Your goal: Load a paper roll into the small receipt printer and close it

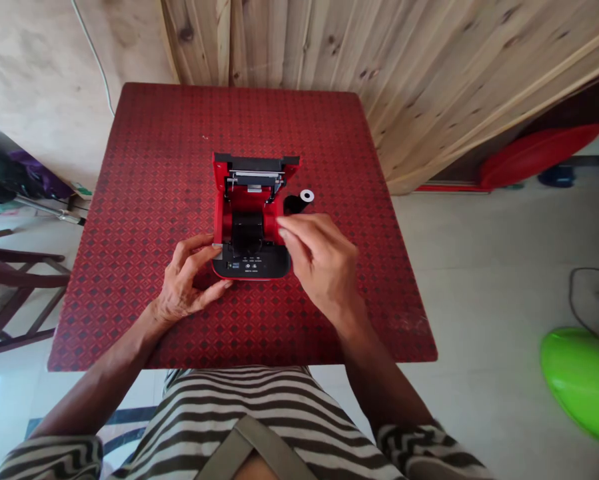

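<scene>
A small red and black printer [252, 261] stands on the table with its lid [256, 175] raised. Inside its red bay sits a black roll [248, 230], with a dark strip reaching down over the front panel. My left hand [186, 277] grips the printer's front left corner, fingers on the side and top, thumb at the front edge. At the right wall of the bay, my right hand [324, 263] is closed in a pinch. What lies between its fingertips, if anything, is hidden. Just behind it a second black roll [295, 203] with a white end lies beside the printer.
The table [164, 147] has a red patterned cover and reaches a wooden plank wall [289, 47]. A wooden chair [22, 287] stands at the left. On the floor at right are a bright green object [586, 383] and a red rounded object [534, 157].
</scene>
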A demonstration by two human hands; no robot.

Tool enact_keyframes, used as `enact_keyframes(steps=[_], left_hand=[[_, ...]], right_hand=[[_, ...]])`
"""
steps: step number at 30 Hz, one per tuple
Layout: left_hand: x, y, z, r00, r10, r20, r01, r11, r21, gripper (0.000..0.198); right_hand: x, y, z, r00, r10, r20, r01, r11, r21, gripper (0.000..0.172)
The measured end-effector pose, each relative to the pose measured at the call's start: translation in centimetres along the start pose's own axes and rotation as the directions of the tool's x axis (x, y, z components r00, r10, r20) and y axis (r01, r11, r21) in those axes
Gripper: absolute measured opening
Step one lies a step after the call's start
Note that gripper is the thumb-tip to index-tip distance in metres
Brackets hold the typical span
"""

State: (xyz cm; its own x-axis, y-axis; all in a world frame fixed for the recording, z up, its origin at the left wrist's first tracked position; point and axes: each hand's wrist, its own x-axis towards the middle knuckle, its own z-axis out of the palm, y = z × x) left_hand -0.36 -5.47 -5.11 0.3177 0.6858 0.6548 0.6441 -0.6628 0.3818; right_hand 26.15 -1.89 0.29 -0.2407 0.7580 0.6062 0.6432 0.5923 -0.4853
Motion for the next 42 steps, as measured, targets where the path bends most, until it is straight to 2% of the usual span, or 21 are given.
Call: enact_keyframes(steps=[2, 5, 7, 9, 12, 15, 18, 21, 24, 26, 27, 29, 31, 34, 39, 42], left_hand=[[-0.1, 0.0, 0.0, 1.0, -0.001, -0.002, 0.0, 1.0, -0.008, 0.063], [-0.1, -0.1, 0.0, 1.0, -0.006, 0.007, 0.006, 1.0, -0.015, 0.069], [-0.1, -0.1, 0.0, 1.0, -0.002, 0.023, 0.003, 1.0, -0.018, 0.069], [-0.1, -0.1, -0.1, 1.0, 0.002, 0.03, -0.002, 1.0, -0.014, 0.069], [-0.1, 0.0, -0.1, 1.0, -0.003, 0.03, 0.004, 1.0, -0.008, 0.072], [-0.3, 0.0, 0.0, 0.999, -0.016, 0.035, 0.017, 1.0, -0.025, 0.073], [-0.4, -0.1, 0.1, 0.999, -0.025, 0.038, 0.026, 0.999, -0.034, 0.074], [-0.4, -0.2, 0.1, 0.999, -0.029, 0.034, 0.029, 0.999, -0.025, 0.071], [-0.4, -0.2, 0.1, 0.999, -0.029, 0.028, 0.029, 0.999, -0.019, 0.07], [-0.3, -0.2, 0.1, 0.999, -0.026, 0.03, 0.027, 1.0, -0.01, 0.07], [-0.3, -0.2, 0.0, 0.999, -0.025, 0.029, 0.026, 1.0, -0.004, 0.07], [-0.2, -0.2, 0.0, 0.999, -0.027, 0.024, 0.027, 1.0, 0.005, 0.07], [-0.1, -0.2, 0.0, 0.999, -0.026, 0.02, 0.026, 1.0, 0.009, 0.069], [0.0, -0.2, 0.0, 1.0, -0.017, 0.016, 0.016, 1.0, 0.016, 0.067], [0.2, -0.3, 0.1, 1.0, -0.017, 0.003, 0.017, 0.999, 0.031, 0.066], [0.3, -0.3, 0.2, 1.0, -0.012, -0.01, 0.012, 0.999, 0.03, 0.066]], right_hand=[[2.3, 0.0, 0.5, 0.972, -0.09, 0.217, 0.099, 0.995, -0.028, 0.015], [5.1, 0.5, 2.6, 0.874, -0.089, 0.478, 0.161, 0.981, -0.11, 0.008], [6.1, 0.7, 4.2, 0.821, -0.057, 0.568, 0.185, 0.968, -0.17, 0.01], [6.6, 0.7, 5.5, 0.791, -0.027, 0.611, 0.208, 0.951, -0.228, 0.014], [6.8, 0.7, 6.3, 0.785, -0.008, 0.62, 0.236, 0.929, -0.286, 0.021], [6.7, 0.2, 5.8, 0.796, -0.052, 0.603, 0.26, 0.929, -0.264, 0.018], [6.6, -0.9, 4.0, 0.831, -0.092, 0.549, 0.266, 0.932, -0.246, 0.011], [6.1, -2.3, 0.9, 0.882, -0.111, 0.457, 0.236, 0.945, -0.225, 0.007], [4.6, -2.5, -3.2, 0.96, -0.093, 0.262, 0.118, 0.99, -0.08, 0.016], [2.9, -1.8, -5.7, 0.987, 0.022, 0.16, -0.03, 0.998, 0.048, 0.024], [1.7, -1.3, -6.7, 0.981, 0.107, 0.161, -0.126, 0.986, 0.11, 0.026], [-0.8, -0.3, -7.9, 0.935, 0.254, 0.248, -0.311, 0.923, 0.227, 0.028], [-3.3, 0.3, -7.8, 0.873, 0.316, 0.373, -0.437, 0.846, 0.306, 0.028], [-6.1, 0.5, -5.9, 0.82, 0.325, 0.471, -0.502, 0.803, 0.321, 0.027], [-8.1, 0.2, -2.3, 0.838, 0.313, 0.446, -0.472, 0.827, 0.305, 0.026], [-8.2, 0.4, -2.5, 0.814, 0.311, 0.49, -0.492, 0.817, 0.299, 0.029]])
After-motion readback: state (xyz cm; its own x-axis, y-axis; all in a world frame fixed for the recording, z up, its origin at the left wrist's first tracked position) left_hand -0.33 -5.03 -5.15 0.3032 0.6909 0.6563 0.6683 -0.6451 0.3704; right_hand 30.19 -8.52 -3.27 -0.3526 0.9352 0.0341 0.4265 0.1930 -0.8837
